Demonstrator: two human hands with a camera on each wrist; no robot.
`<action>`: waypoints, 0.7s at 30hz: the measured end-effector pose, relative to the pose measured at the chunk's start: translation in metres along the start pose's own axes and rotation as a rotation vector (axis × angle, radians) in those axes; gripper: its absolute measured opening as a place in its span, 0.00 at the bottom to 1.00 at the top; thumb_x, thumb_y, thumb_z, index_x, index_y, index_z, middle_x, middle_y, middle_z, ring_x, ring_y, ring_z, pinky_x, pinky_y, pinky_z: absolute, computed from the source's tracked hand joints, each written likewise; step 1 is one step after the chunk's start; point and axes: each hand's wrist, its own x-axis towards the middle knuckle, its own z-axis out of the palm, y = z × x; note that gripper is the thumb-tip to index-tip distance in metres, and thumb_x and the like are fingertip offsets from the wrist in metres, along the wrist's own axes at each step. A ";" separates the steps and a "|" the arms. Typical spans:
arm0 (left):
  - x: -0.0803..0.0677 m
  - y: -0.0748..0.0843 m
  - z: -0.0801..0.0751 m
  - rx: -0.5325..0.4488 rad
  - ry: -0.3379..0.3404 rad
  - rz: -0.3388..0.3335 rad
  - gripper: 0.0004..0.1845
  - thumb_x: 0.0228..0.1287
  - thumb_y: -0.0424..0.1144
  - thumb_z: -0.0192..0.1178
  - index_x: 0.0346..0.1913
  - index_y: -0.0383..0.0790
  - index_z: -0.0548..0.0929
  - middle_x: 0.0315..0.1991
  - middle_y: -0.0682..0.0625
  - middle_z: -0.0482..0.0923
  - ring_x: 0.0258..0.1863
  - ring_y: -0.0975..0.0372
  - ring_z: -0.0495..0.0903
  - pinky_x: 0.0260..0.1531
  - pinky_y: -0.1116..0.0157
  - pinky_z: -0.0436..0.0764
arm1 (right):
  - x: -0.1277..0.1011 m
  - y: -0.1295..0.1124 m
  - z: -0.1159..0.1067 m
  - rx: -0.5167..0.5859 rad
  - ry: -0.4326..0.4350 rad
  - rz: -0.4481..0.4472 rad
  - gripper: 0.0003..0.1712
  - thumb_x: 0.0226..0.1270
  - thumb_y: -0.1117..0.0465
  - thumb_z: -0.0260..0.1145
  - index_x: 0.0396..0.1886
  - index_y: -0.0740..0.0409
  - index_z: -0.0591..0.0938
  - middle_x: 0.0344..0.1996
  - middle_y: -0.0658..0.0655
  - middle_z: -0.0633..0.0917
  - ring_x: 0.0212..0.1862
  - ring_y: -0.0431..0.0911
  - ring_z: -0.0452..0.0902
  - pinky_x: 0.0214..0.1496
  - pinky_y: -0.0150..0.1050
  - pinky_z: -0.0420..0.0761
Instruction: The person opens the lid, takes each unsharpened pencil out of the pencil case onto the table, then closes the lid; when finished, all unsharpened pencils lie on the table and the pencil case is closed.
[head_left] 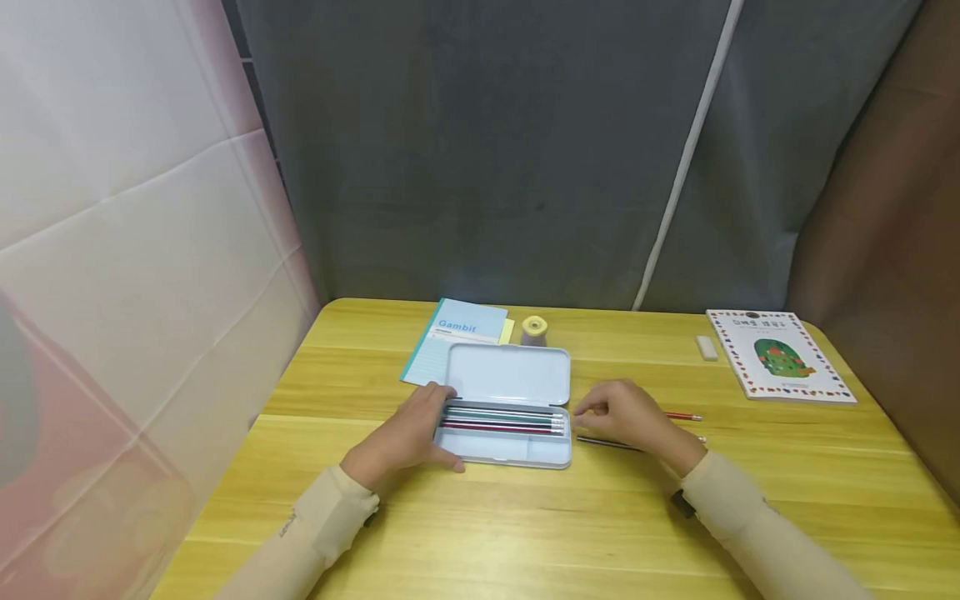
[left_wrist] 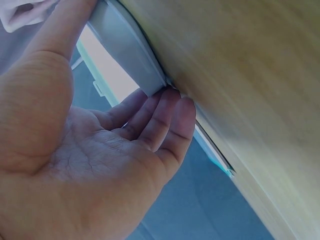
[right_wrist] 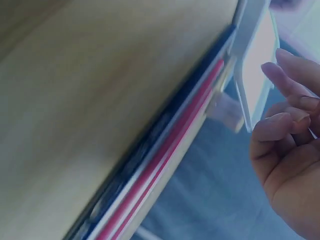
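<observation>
Left hand (head_left: 408, 437) braces the left end of the open pencil case (head_left: 510, 408) at mid-table, fingers relaxed; right hand (head_left: 626, 417) hovers loosely curled and empty at its right edge, over two loose pencils (head_left: 682, 416). Several pencils (head_left: 502, 419) already lie inside. Step judged: loading; next needs a pinch on a loose pencil.
</observation>
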 end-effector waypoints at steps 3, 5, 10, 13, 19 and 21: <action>0.000 0.000 -0.001 -0.001 -0.002 0.004 0.61 0.39 0.55 0.90 0.73 0.31 0.67 0.60 0.42 0.74 0.59 0.51 0.71 0.68 0.50 0.76 | 0.008 -0.006 0.007 -0.025 -0.037 -0.010 0.03 0.65 0.61 0.79 0.35 0.56 0.95 0.26 0.47 0.86 0.27 0.36 0.68 0.31 0.31 0.70; 0.000 0.000 -0.002 -0.004 -0.005 0.002 0.61 0.39 0.55 0.90 0.73 0.30 0.67 0.60 0.42 0.74 0.59 0.51 0.71 0.67 0.50 0.76 | 0.012 -0.009 0.011 -0.058 -0.053 -0.016 0.03 0.65 0.61 0.79 0.35 0.56 0.95 0.29 0.48 0.88 0.29 0.35 0.72 0.33 0.31 0.73; -0.001 0.002 -0.003 -0.015 -0.008 0.007 0.61 0.40 0.54 0.89 0.73 0.31 0.67 0.60 0.42 0.74 0.59 0.52 0.70 0.68 0.50 0.76 | 0.020 -0.011 0.016 -0.128 -0.067 -0.037 0.02 0.63 0.61 0.79 0.33 0.55 0.94 0.31 0.49 0.92 0.32 0.34 0.78 0.36 0.34 0.80; -0.001 0.002 -0.004 -0.012 -0.008 0.009 0.61 0.40 0.54 0.89 0.73 0.31 0.67 0.60 0.42 0.74 0.60 0.52 0.70 0.68 0.50 0.75 | 0.022 -0.011 0.018 -0.149 -0.070 -0.033 0.02 0.63 0.60 0.80 0.32 0.54 0.94 0.30 0.48 0.91 0.31 0.34 0.77 0.36 0.34 0.79; -0.001 0.002 -0.004 -0.015 -0.016 -0.001 0.61 0.41 0.54 0.89 0.74 0.31 0.67 0.60 0.42 0.74 0.61 0.51 0.70 0.69 0.50 0.75 | 0.025 -0.014 0.020 -0.163 -0.081 -0.002 0.04 0.62 0.59 0.81 0.31 0.53 0.93 0.27 0.46 0.89 0.30 0.35 0.74 0.34 0.32 0.76; -0.001 0.002 -0.004 -0.015 -0.015 0.000 0.61 0.41 0.54 0.89 0.74 0.30 0.67 0.61 0.42 0.74 0.61 0.51 0.70 0.68 0.50 0.75 | 0.026 -0.014 0.021 -0.167 -0.085 0.011 0.04 0.62 0.59 0.81 0.31 0.53 0.93 0.26 0.46 0.88 0.29 0.36 0.73 0.33 0.32 0.75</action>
